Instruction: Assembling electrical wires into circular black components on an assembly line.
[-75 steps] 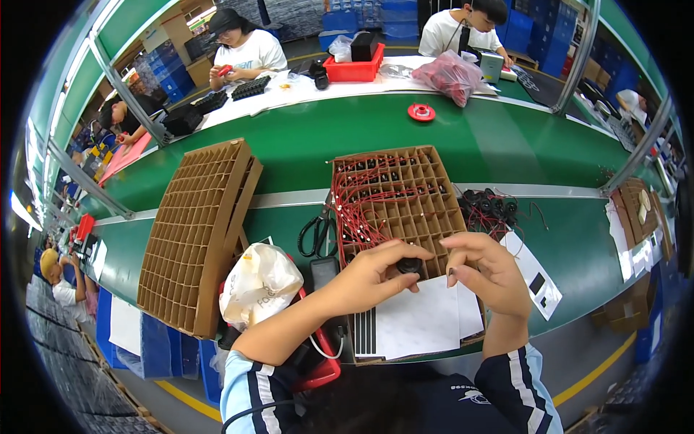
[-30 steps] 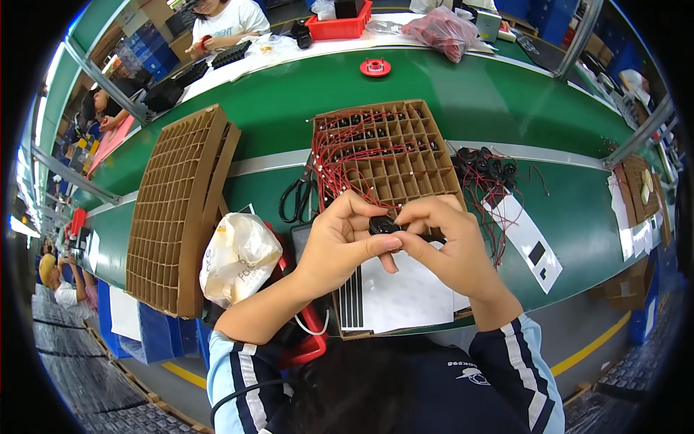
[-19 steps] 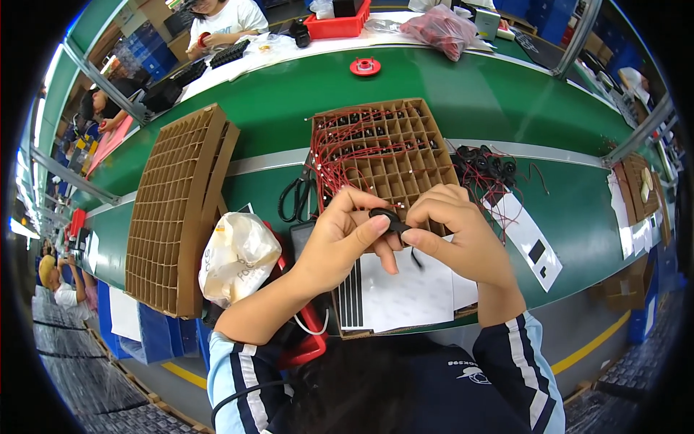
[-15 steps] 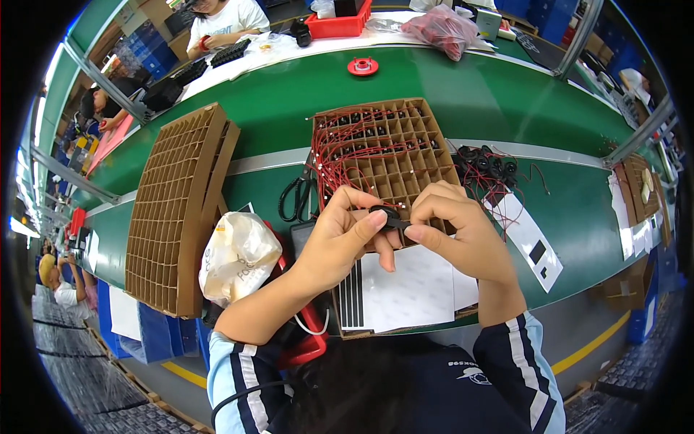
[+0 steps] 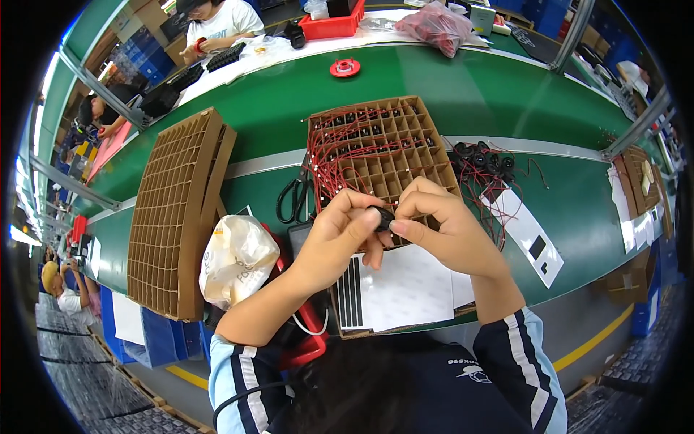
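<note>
Between both hands is a small round black part (image 5: 382, 218), much like the black wired parts nearby; its exact kind is hidden by my fingers. My left hand (image 5: 342, 230) pinches it between thumb and forefinger. The thumb and fingertips of my right hand (image 5: 434, 223) close on its right edge. Just beyond my hands lies a cardboard divider tray (image 5: 390, 167), its far and left cells holding black parts with red wires (image 5: 336, 155). Under my wrists, white sheets (image 5: 408, 289) rest beside black strips (image 5: 350, 293).
Stacked divider trays (image 5: 170, 217) stand left, near a crumpled white bag (image 5: 238, 259) and black scissors (image 5: 293, 199). Loose black wired parts (image 5: 486, 160) and a white sheet with black pieces (image 5: 526, 242) lie right. A red round part (image 5: 345, 68) sits on the green belt; people work beyond.
My right hand has shifted slightly left, closer to my left hand. The strip-like black edge that stretched between the fingers now sits against the round part. The view has shifted slightly.
</note>
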Demonstrator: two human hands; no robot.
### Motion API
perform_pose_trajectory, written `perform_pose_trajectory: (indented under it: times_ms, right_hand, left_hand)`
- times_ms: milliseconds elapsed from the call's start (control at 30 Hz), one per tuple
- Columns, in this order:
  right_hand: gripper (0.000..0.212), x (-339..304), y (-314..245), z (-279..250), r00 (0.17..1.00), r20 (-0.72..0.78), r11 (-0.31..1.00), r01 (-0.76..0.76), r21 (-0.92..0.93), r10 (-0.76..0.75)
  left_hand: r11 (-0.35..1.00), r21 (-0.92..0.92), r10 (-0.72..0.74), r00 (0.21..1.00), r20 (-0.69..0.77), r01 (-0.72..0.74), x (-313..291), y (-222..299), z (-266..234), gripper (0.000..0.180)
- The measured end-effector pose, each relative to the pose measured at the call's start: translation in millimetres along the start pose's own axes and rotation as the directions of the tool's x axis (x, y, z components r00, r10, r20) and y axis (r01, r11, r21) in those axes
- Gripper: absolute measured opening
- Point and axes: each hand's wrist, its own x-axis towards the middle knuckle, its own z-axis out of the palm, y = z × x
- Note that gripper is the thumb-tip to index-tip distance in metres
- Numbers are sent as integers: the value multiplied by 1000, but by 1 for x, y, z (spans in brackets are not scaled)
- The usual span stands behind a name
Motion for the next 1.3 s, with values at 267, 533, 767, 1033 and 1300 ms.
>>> perform_pose_trajectory:
  times_ms: [267, 533, 767, 1033, 1300]
  right_hand:
    - [12, -5, -14, 8, 999, -27, 967, -37, -253, 31]
    - [17, -1, -1, -1, 999, -20, 978, -45, -204, 41]
    - [18, 0, -5, -6, 1000, 18, 989, 12, -148, -9]
    - [13, -3, -10, -6, 999, 38, 995, 8, -98, -4]
    - [15, 0, -2, -8, 996, 85, 1000, -16, 8, 15]
  left_hand:
    - [994, 90, 78, 989, -126, -66, 1, -1, 4, 26]
    - [992, 113, 64, 997, -32, -61, -1, 2, 6, 19]
    - [990, 107, 94, 995, 30, -97, -3, 5, 9, 20]
    - [990, 128, 68, 994, -83, -57, -2, 6, 9, 20]
    - [999, 34, 22, 999, 50, -24, -4, 8, 5, 18]
